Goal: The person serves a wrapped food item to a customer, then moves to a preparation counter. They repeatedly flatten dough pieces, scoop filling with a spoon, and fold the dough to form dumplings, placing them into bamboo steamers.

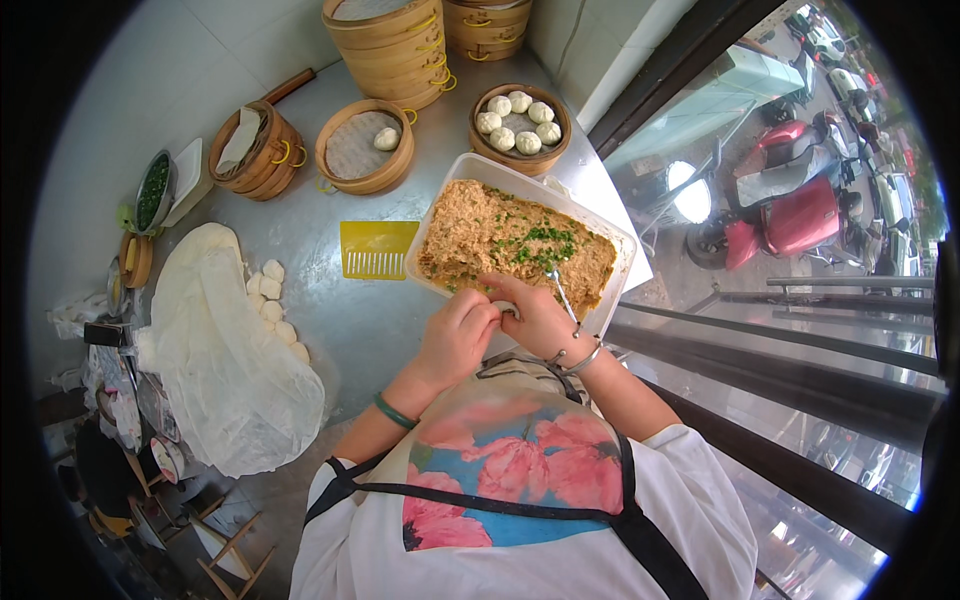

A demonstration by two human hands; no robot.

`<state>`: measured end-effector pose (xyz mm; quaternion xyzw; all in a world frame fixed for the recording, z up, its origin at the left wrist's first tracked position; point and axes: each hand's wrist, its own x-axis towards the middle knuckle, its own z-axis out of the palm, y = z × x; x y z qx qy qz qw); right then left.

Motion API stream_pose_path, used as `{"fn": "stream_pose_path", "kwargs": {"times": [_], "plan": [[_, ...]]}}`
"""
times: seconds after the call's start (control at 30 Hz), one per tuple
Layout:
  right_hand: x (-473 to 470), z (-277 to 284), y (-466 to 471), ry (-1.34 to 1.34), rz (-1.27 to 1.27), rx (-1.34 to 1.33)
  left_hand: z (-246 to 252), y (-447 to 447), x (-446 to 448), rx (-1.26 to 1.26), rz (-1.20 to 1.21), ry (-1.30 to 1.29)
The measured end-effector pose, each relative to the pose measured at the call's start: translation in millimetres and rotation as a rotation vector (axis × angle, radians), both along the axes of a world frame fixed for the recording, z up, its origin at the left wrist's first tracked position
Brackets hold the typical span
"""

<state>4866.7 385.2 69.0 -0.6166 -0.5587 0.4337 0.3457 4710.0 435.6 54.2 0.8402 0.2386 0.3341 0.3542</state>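
Just over the near edge of a plastic tub [616, 304] full of minced filling [465, 217], my two hands meet around a small piece of white dough [508, 307]. My left hand [459, 330] pinches at it from the left, fingertips together. My right hand [544, 315] curls around its other side; most of the dough is hidden by the fingers. Chopped green onion [551, 244] lies on the filling. A metal utensil [559, 289] stands in the filling, its handle passing beside my right hand.
A yellow slotted scraper [379, 232] lies left of the tub. Beyond are a steamer with several buns [527, 142], another with one bun [387, 139], and stacked bamboo steamers [390, 60]. Plastic-covered dough [232, 360] and small dough pieces [271, 311] sit left. A window [675, 187] borders the right.
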Motion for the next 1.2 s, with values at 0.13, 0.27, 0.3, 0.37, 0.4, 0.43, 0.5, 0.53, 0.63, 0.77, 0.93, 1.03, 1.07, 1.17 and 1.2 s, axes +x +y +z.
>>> {"fn": "stream_pose_path", "kwargs": {"times": [0.13, 0.27, 0.3, 0.37, 0.4, 0.43, 0.5, 0.53, 0.63, 0.77, 0.93, 1.03, 1.07, 1.17, 1.2], "plan": [[3, 1, 5, 0.013, 0.090, -0.082, 1, 2, 0, -0.058, 0.010, 0.020], [8, -9, 3, 0.544, -0.015, -0.242, -3, 3, -3, -0.143, 0.044, -0.042], [7, -8, 3, 0.572, -0.037, -0.229, -3, 3, -3, -0.154, 0.051, -0.049], [6, -8, 2, 0.627, -0.081, -0.203, -3, 2, -4, -0.176, 0.063, -0.062], [6, -9, 1, 0.504, -0.068, -0.183, -2, 2, -3, -0.168, 0.063, -0.066], [5, -12, 0, 0.382, -0.055, -0.162, -1, 1, -3, -0.160, 0.064, -0.070], [2, -12, -1, 0.224, -0.060, -0.102, 1, 0, -2, -0.144, 0.060, -0.064], [-2, -7, -2, 0.189, -0.078, -0.063, 1, -1, -2, -0.137, 0.056, -0.054], [-2, 3, -3, 0.064, -0.066, -0.020, 9, -3, 1, -0.154, 0.052, -0.021], [-3, -2, -5, 0.047, -0.068, 0.056, 6, 1, 1, 0.078, -0.026, 0.020], [2, -2, 0, 0.473, -0.104, -0.114, 5, -2, -1, -0.112, 0.051, -0.028], [-2, 0, -3, 0.693, -0.183, -0.255, 9, -9, 4, -0.151, 0.096, -0.050], [-2, -6, -5, 0.663, -0.179, -0.255, 9, -11, 5, -0.137, 0.097, -0.057], [-3, -6, -5, 0.541, -0.145, -0.260, 8, -10, 5, -0.105, 0.100, -0.009], [-4, -3, -4, 0.494, -0.130, -0.262, 7, -10, 4, -0.059, 0.098, -0.003]]}}
